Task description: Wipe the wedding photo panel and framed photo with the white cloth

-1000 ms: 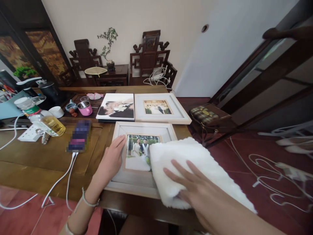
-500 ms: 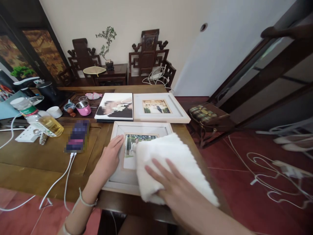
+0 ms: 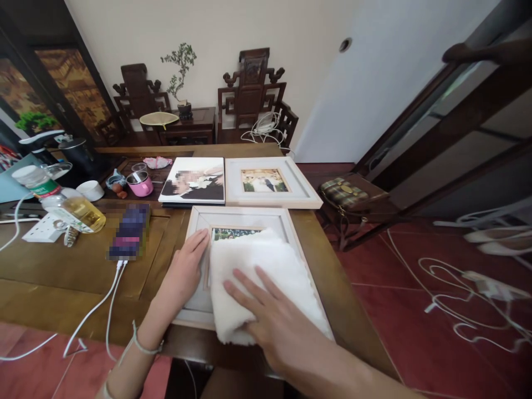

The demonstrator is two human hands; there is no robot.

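A light picture frame (image 3: 195,219) lies flat on the wooden table, its photo mostly hidden under a folded, fluffy white cloth (image 3: 286,277). My right hand (image 3: 270,310) holds this cloth down against the frame, fingers spread over its top and thumb by the near edge. On the frame's left border rests my left hand (image 3: 189,266), its fingers stretched out and grasping nothing. Just behind are a second framed photo (image 3: 266,182) and, to its left, a white-edged photo panel (image 3: 193,180).
At left on the table (image 3: 166,221) are a blurred phone (image 3: 129,230) with white cables, a bottle of yellow liquid (image 3: 85,213), a power strip (image 3: 44,228), a pink cup (image 3: 140,184) and a white cup (image 3: 90,191). A plaid bag (image 3: 344,191) sits right of the table.
My right hand has slid the white cloth leftward across the frame, so it covers more of the photo. My left hand stays on the frame's left border.
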